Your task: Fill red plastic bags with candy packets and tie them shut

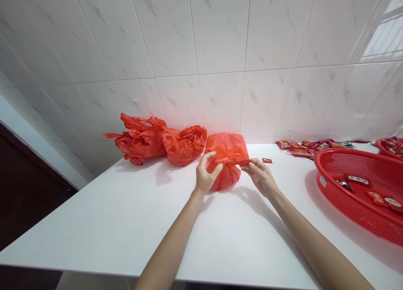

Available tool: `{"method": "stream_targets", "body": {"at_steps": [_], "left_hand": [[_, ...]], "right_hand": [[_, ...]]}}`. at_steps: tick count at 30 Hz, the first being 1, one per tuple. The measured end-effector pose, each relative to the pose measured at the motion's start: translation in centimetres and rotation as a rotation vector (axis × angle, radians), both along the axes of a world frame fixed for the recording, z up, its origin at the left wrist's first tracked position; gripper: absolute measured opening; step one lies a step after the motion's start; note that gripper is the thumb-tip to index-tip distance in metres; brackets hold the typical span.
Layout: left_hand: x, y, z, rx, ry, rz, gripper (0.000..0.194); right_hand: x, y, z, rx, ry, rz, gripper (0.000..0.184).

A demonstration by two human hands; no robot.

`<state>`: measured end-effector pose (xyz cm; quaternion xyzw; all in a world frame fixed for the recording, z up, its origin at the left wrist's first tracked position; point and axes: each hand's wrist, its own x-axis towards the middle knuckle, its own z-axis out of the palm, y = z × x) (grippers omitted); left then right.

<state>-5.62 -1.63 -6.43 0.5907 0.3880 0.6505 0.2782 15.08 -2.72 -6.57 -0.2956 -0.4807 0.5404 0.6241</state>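
Both my hands are at a bulging orange-red plastic bag (226, 151) on the white counter (126, 222). My left hand (206, 173) grips the bag's near side with curled fingers. My right hand (260, 176) pinches a twisted strip of the same plastic, stretched across the bag's front. What fills the bag is hidden by the plastic. To the left stand two tied, puffed red plastic bags (140, 139) (184, 145), touching each other. A small red packet (267, 160) lies just beyond my right fingers.
A heap of red wrapped packets (302, 148) lies along the wall. A red mesh basket (355, 185) with several packets sits at the right, with another red basket (390, 147) behind it. White marble-look tiles (201, 38) rise behind the counter.
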Motion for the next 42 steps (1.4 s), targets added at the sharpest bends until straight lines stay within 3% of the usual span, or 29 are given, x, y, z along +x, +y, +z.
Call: {"method": "stream_targets", "body": {"at_steps": [2,6,8,11,14,16,18,21,27,32,34,38,42], "left_hand": [[1.4,-1.2,0.4,0.035,0.138,-0.060,0.039],[2.9,-2.3,0.4,-0.006,0.214,-0.174,0.019],[3.0,-2.4,0.3,-0.006,0.196,-0.184,0.013],[3.1,-2.5,0.1,0.118,0.203,-0.160,0.016],[3.8,-2.8,0.0,0.400,0.328,-0.230,0.020],[4.3,-3.2,0.0,0.526,0.388,-0.298,0.025],[4.5,-3.4,0.2,0.538,0.387,-0.314,0.026],[4.0,-3.1,0.7,0.440,0.316,-0.252,0.020],[2.7,-2.0,0.6,0.250,0.172,-0.170,0.018],[2.8,-1.7,0.5,0.107,0.066,-0.205,0.026],[2.8,-1.5,0.3,0.024,0.000,-0.250,0.037],[2.8,-1.4,-0.5,-0.216,-0.001,-0.346,0.089],[3.3,-1.7,-1.3,-0.315,0.114,-0.408,0.093]], "right_hand": [[-0.4,-0.5,0.2,0.039,-0.025,0.089,0.029],[-0.4,-1.0,0.3,0.115,-0.150,0.238,0.022],[-0.1,-0.7,0.1,0.130,-0.161,0.188,0.033],[0.1,-0.2,-0.6,0.150,-0.247,0.091,0.068],[-0.2,-0.3,-0.9,0.175,-0.350,0.215,0.089],[-0.7,-0.7,-0.9,0.192,-0.388,0.342,0.079],[-1.2,-1.1,-0.9,0.188,-0.403,0.414,0.056],[-1.9,-1.4,-1.4,0.112,-0.393,0.464,0.025],[-2.9,-1.5,-2.1,-0.050,-0.331,0.599,0.031],[-2.8,-1.5,-2.1,-0.116,-0.216,0.593,0.035],[-2.5,-1.3,-2.1,-0.124,-0.194,0.551,0.035],[-1.9,-0.9,-2.2,-0.097,-0.156,0.494,0.042],[-1.9,-0.7,-2.4,-0.026,-0.159,0.524,0.049]]}}
